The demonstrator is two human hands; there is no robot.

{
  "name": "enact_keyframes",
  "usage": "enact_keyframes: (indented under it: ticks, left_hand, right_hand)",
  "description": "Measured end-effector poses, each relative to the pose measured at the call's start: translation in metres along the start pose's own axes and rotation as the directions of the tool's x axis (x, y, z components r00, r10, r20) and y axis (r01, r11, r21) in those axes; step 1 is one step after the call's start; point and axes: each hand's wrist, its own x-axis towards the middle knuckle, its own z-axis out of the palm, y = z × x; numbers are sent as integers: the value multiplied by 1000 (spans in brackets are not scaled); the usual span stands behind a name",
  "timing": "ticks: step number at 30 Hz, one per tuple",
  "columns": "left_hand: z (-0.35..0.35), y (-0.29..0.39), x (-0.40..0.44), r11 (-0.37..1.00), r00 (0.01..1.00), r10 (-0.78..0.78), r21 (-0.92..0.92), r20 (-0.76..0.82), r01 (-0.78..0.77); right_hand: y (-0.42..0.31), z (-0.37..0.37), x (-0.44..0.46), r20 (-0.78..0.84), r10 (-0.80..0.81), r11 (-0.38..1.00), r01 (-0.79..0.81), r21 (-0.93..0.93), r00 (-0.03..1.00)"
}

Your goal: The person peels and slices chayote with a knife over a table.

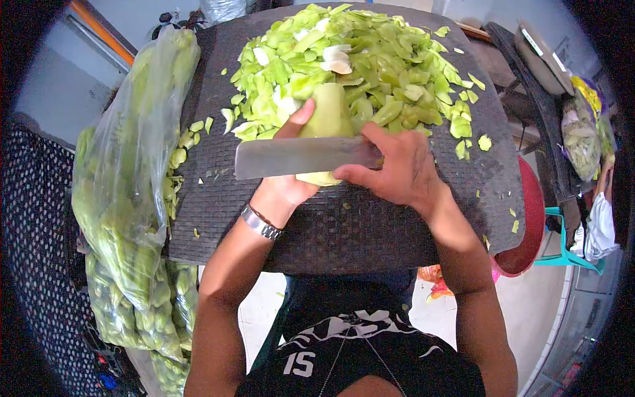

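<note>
My left hand (292,187), with a metal-banded watch at the wrist, is closed round a thick pale green peeled vegetable (326,111). Its thumb shows along the vegetable's left side; the other fingers are mostly hidden behind the blade. In my right hand (401,163) is a wide-bladed knife (291,157), its handle covered by the fingers. The blade lies crosswise in front of the vegetable, whose near end shows below it; I cannot tell whether it is cutting in. Just beyond both hands rises a large heap of green peelings (383,73), with a few white pieces on it.
The heap rests on a dark woven-pattern table (311,231). Along the left stand clear plastic bags (126,178) full of green vegetables. A red tub (526,225) and a teal stool (567,245) are at the right, with more bagged goods (582,132) beyond.
</note>
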Motion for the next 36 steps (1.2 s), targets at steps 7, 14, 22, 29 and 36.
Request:
enact_keyframes:
  ticks: [7, 14, 22, 29, 36]
  left_hand:
    - [1, -2, -5, 997, 996, -64, 39, 55, 62]
    - [-17, 2, -2, 997, 996, -29, -73, 83, 35]
    - [-11, 8, -2, 996, 987, -32, -77, 158, 45]
    - [4, 6, -11, 999, 977, 37, -22, 208, -33]
    - [1, 0, 6, 955, 952, 270, 167, -142, -246]
  right_hand:
    - [56, -15, 13, -122, 272, 961, -275, -7, 954]
    - [21, -6, 6, 13, 144, 979, -145, 145, 989]
    - [43, -19, 13, 73, 341, 939, -343, 23, 937]
    - [81, -40, 11, 1, 634, 773, -634, -21, 773]
    - [25, -23, 7, 456, 465, 553, -651, 520, 759]
